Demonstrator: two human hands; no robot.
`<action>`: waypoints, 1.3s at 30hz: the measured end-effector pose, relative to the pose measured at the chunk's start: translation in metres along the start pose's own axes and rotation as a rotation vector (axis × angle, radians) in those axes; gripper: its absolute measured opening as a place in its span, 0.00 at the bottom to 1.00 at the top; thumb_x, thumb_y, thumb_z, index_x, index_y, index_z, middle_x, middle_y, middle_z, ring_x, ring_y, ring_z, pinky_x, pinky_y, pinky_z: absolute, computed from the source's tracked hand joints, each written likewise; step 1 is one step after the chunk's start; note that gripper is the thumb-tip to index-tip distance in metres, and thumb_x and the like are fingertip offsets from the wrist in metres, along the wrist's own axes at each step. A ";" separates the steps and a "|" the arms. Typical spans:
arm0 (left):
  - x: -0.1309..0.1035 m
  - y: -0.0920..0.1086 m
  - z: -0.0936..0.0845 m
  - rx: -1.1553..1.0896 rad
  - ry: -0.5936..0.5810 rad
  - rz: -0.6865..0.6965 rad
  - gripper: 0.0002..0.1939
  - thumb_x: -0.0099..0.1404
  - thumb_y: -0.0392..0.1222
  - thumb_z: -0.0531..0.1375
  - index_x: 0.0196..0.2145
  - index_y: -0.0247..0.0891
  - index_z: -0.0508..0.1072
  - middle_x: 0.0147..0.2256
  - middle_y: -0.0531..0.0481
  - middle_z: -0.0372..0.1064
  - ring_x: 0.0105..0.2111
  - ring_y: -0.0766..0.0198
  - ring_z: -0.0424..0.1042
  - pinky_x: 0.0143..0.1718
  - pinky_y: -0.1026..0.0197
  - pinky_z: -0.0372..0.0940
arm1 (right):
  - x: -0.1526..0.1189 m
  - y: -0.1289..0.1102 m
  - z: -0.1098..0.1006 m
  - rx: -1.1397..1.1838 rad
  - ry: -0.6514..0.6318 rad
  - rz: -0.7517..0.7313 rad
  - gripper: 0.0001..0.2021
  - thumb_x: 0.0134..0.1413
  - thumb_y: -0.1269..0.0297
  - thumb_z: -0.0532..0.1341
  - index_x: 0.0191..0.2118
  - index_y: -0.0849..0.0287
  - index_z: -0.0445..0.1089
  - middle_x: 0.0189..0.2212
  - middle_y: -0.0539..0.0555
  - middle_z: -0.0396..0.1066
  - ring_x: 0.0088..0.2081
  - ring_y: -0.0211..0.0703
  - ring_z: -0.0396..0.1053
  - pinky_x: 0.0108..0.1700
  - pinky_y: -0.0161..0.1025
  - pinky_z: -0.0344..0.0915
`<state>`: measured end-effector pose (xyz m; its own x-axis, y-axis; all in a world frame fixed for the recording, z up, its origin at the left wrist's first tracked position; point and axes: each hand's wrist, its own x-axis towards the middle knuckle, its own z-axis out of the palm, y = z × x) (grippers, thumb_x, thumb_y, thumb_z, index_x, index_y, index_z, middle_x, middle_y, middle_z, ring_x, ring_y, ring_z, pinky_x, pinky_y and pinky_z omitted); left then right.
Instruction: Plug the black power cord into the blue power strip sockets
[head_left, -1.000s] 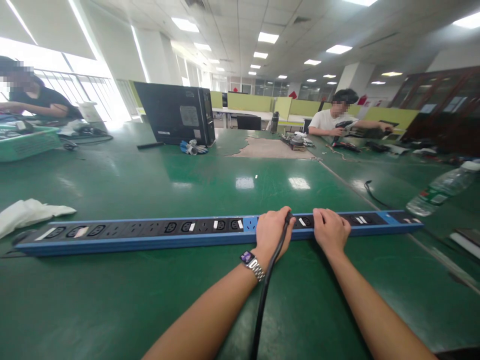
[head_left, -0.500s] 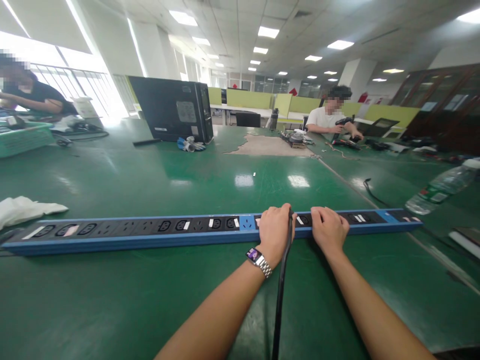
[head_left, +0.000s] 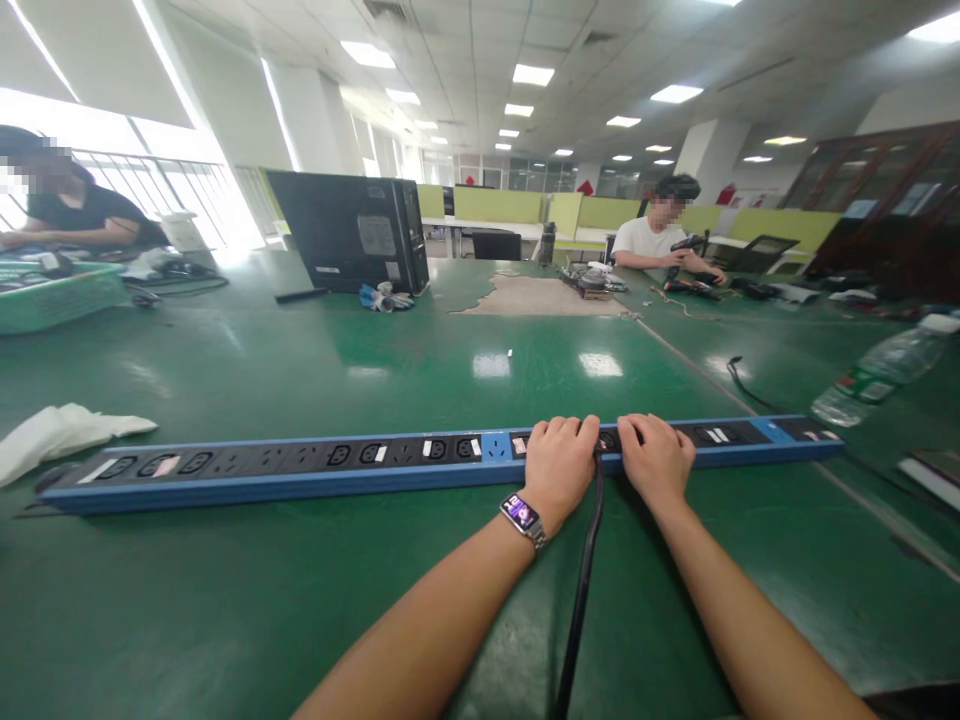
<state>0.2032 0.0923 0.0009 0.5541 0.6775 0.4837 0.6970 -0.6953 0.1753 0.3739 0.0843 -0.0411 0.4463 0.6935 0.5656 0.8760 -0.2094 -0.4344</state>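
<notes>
A long blue power strip [head_left: 292, 492] with a black face of several sockets lies across the green table in front of me. My left hand [head_left: 561, 462], with a watch on its wrist, is closed over the strip right of the blue socket. A black power cord [head_left: 586, 570] runs up from the bottom of the view to that hand's thumb side; its end is at the strip's face, mostly hidden by the fingers. Close by on the right, my right hand [head_left: 657, 456] is wrapped around the strip, fingers over the far edge.
A clear plastic bottle [head_left: 874, 380] lies at the right. White cloth or paper [head_left: 60, 438] sits by the strip's left end. Farther back are a black computer case [head_left: 352, 235], gloves [head_left: 386, 297] and a green basket [head_left: 67, 305]. Two people sit at the table's far sides.
My left hand has shifted right, nearer my right hand. The cord's upper end has dropped from above the knuckles to the strip's face. My right hand stays almost in place.
</notes>
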 end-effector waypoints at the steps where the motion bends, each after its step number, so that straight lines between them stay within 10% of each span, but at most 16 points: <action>1: 0.001 0.000 0.000 -0.010 0.000 -0.020 0.13 0.71 0.42 0.50 0.51 0.42 0.66 0.41 0.46 0.74 0.43 0.57 0.70 0.42 0.56 0.62 | 0.000 0.000 0.000 0.001 -0.001 0.000 0.17 0.61 0.54 0.50 0.36 0.55 0.74 0.44 0.53 0.76 0.53 0.49 0.63 0.55 0.49 0.44; 13: 0.012 -0.021 -0.004 -0.204 -0.052 -0.228 0.16 0.69 0.52 0.52 0.48 0.47 0.72 0.36 0.49 0.77 0.38 0.56 0.75 0.42 0.56 0.65 | 0.002 -0.001 0.000 -0.007 0.012 0.020 0.18 0.61 0.54 0.50 0.35 0.55 0.75 0.43 0.54 0.76 0.52 0.48 0.65 0.55 0.48 0.46; 27: 0.009 -0.009 -0.002 -0.080 -0.006 -0.068 0.12 0.65 0.44 0.58 0.46 0.48 0.74 0.38 0.52 0.77 0.40 0.57 0.70 0.39 0.55 0.62 | 0.002 -0.002 -0.003 -0.006 0.022 0.011 0.17 0.60 0.54 0.52 0.34 0.56 0.75 0.40 0.54 0.76 0.49 0.49 0.67 0.54 0.48 0.49; 34: 0.006 -0.002 0.004 -0.119 0.042 -0.218 0.12 0.63 0.43 0.59 0.45 0.50 0.75 0.36 0.52 0.77 0.40 0.55 0.69 0.40 0.54 0.62 | 0.002 -0.001 -0.002 -0.009 0.027 0.017 0.16 0.59 0.55 0.53 0.34 0.56 0.75 0.41 0.53 0.76 0.50 0.49 0.67 0.55 0.48 0.48; 39: 0.002 -0.007 0.003 -0.143 0.020 -0.044 0.12 0.65 0.39 0.56 0.46 0.46 0.74 0.42 0.52 0.77 0.43 0.56 0.70 0.42 0.54 0.62 | 0.002 -0.002 -0.003 -0.013 0.020 0.012 0.16 0.59 0.55 0.52 0.34 0.56 0.75 0.40 0.53 0.76 0.49 0.49 0.67 0.54 0.48 0.49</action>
<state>0.2008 0.0992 -0.0019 0.5144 0.7041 0.4895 0.6478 -0.6931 0.3162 0.3741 0.0844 -0.0372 0.4600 0.6773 0.5741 0.8730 -0.2268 -0.4318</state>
